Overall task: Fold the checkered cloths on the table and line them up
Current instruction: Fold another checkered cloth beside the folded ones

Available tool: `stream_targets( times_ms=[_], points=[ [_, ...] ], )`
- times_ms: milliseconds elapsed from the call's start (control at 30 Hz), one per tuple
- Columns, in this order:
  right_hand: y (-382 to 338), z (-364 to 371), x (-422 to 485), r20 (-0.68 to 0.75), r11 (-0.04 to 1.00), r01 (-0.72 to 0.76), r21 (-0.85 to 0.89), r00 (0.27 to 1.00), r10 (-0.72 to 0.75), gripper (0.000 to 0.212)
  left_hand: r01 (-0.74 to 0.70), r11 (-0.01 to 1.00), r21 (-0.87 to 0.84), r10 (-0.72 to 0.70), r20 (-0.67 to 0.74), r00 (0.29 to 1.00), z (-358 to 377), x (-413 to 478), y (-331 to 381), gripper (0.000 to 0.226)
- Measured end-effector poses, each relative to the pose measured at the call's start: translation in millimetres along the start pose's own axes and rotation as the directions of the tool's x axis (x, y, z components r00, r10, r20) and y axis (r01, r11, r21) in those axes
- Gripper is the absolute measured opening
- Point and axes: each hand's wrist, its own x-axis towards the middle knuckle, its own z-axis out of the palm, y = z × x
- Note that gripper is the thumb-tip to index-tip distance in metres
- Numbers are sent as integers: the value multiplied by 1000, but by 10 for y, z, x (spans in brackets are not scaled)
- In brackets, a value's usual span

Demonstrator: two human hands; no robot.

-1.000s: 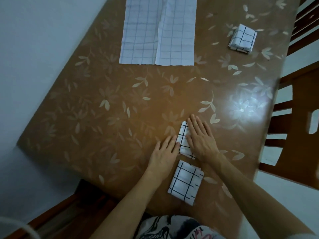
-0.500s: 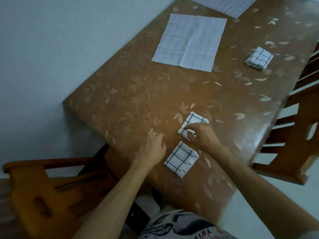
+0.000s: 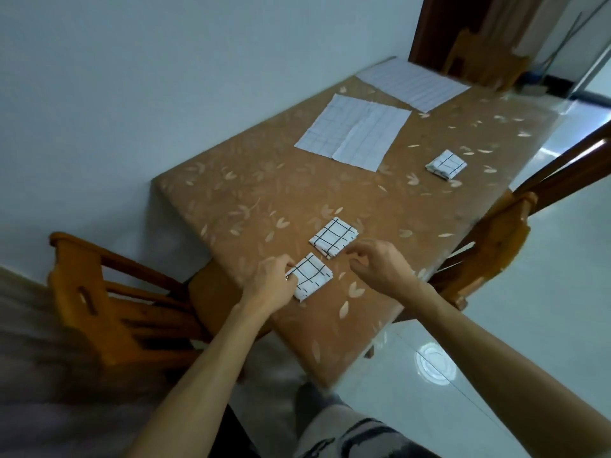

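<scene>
**Folded cloths at near table edge, both hands close by**

The left hand (image 3: 274, 280) pinches the left edge of the nearest folded cloth (image 3: 310, 276), fingers curled closed on it. The right hand (image 3: 380, 266) hovers loosely curled and empty, just beside the second folded cloth (image 3: 334, 238). A third folded cloth (image 3: 446, 164) lies well apart, farther along the table (image 3: 264, 193). Two unfolded checkered cloths (image 3: 355, 132) (image 3: 415, 84) lie flat at the far end

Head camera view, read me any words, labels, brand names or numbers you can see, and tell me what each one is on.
None can be read.
The folded checkered cloths and the flat ones carry only grid lines.
The table cover has only a leaf pattern.
The printed garment at the bottom edge is too blurred to tell.
</scene>
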Motion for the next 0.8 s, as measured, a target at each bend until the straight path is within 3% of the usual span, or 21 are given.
stream_targets(
  times_ms=[100, 233, 433, 800],
  points=[
    [36, -177, -146, 22, 1000, -24, 1, 999, 24, 29, -3, 999, 46, 3, -15, 1000, 1, -133, 180, 30],
    [216, -408, -238, 162, 994, -105, 12, 981, 102, 34, 5, 998, 70, -7, 23, 1000, 3, -252, 444, 30],
    [624, -903, -232, 174, 992, -114, 48, 979, 104, 36, 59, 997, 43, -60, 11, 998, 14, -281, 1038, 27],
    [1866, -1871, -335, 271, 985, -147, 89, 955, 118, 39, 123, 992, -20, -123, -16, 992, 768, -158, 2632, 28]
  ],
)
